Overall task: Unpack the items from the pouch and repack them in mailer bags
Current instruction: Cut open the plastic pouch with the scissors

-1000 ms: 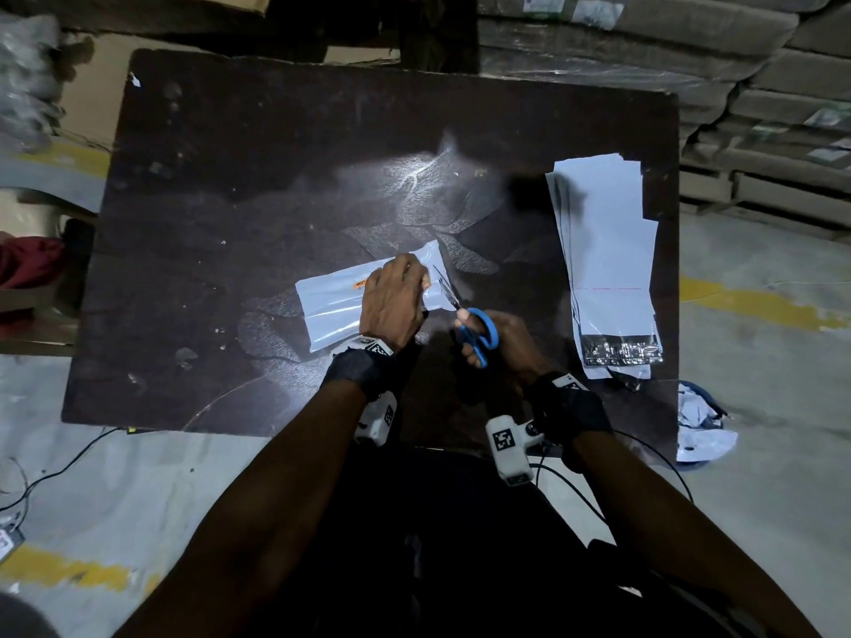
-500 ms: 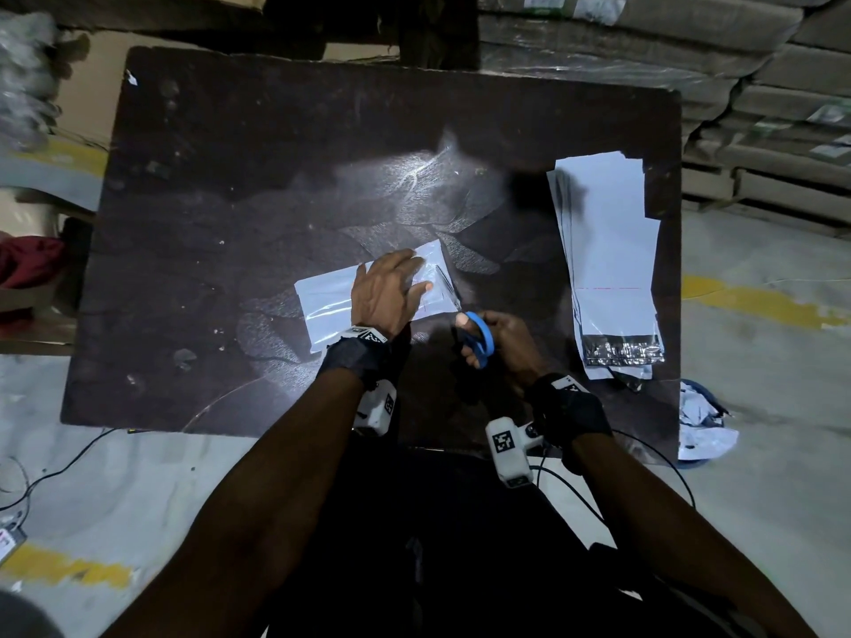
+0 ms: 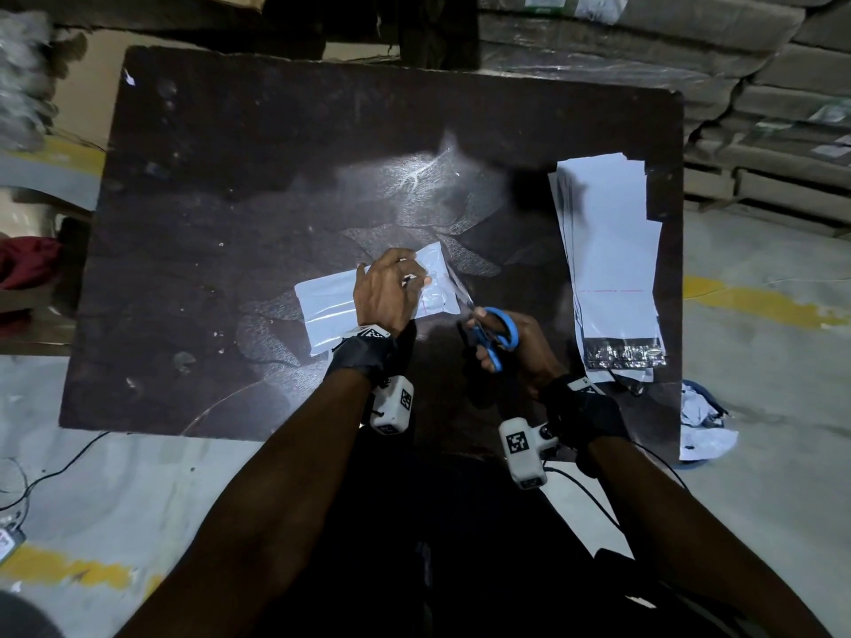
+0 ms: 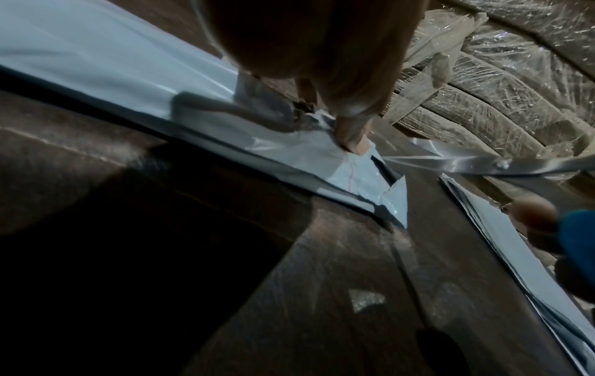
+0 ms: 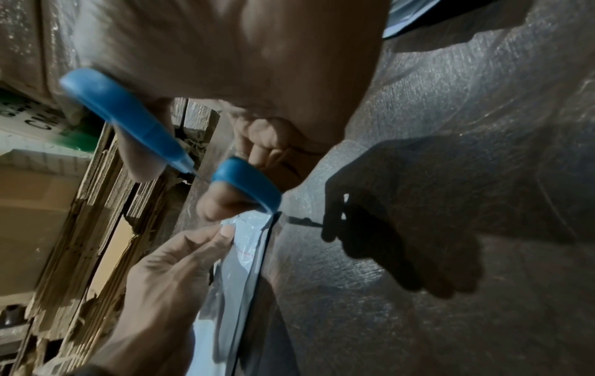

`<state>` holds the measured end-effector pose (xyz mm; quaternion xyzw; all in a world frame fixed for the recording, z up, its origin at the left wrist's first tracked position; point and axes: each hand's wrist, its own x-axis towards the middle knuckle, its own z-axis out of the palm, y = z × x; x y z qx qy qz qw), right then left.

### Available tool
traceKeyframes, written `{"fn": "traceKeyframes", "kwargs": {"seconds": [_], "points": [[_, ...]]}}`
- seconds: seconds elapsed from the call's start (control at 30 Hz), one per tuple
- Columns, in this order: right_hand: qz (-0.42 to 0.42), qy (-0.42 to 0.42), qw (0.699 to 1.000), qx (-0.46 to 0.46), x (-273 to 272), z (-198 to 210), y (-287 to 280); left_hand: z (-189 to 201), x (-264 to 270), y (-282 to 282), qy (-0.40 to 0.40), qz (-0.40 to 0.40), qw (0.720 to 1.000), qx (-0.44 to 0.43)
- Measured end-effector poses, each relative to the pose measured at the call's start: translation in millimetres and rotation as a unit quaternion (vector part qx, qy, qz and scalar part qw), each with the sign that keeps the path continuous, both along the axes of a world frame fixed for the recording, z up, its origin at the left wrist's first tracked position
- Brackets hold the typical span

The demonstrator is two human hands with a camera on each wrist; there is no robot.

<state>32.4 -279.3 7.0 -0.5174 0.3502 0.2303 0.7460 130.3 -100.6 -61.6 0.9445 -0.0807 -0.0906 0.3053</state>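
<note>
A white pouch point(image 3: 327, 301) lies flat near the middle of the dark table point(image 3: 230, 177). My left hand point(image 3: 387, 292) rests on the pouch's right half, and a fingertip point(image 4: 351, 132) presses down near the cut end. My right hand point(image 3: 520, 343) grips blue-handled scissors point(image 3: 499, 331), thumb and fingers through the loops point(image 5: 135, 114). The blades point(image 4: 483, 165) reach to the pouch's right edge point(image 5: 231, 279). What the pouch contains is hidden.
A stack of white mailer bags point(image 3: 608, 250) lies along the table's right side. Clear plastic film point(image 3: 414, 191) is spread behind the pouch. Crumpled bags point(image 3: 700, 421) lie on the floor at right. Wrapped cardboard stacks point(image 3: 760, 108) stand behind the table.
My left hand has shifted on the pouch, its fingers spreading flatter and then sliding toward the right end. The scissors stay at that end, their handles slightly wider apart.
</note>
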Motion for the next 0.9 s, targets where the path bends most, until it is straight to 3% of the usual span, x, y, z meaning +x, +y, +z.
{"fn": "traceKeyframes", "kwargs": {"seconds": [0.53, 0.73, 0.9], "points": [[0.008, 0.001, 0.999, 0.053, 5, -8, 2, 3, -1, 4, 0.009, -0.023, 0.999, -0.046], [-0.01, -0.025, 1.0, 0.0, 4, -15, 10, -1, -6, 0, 0.002, -0.035, 0.997, -0.067], [-0.04, -0.026, 0.999, 0.009, 5, -17, 21, -3, -8, 4, -0.008, -0.039, 0.997, -0.064]]}}
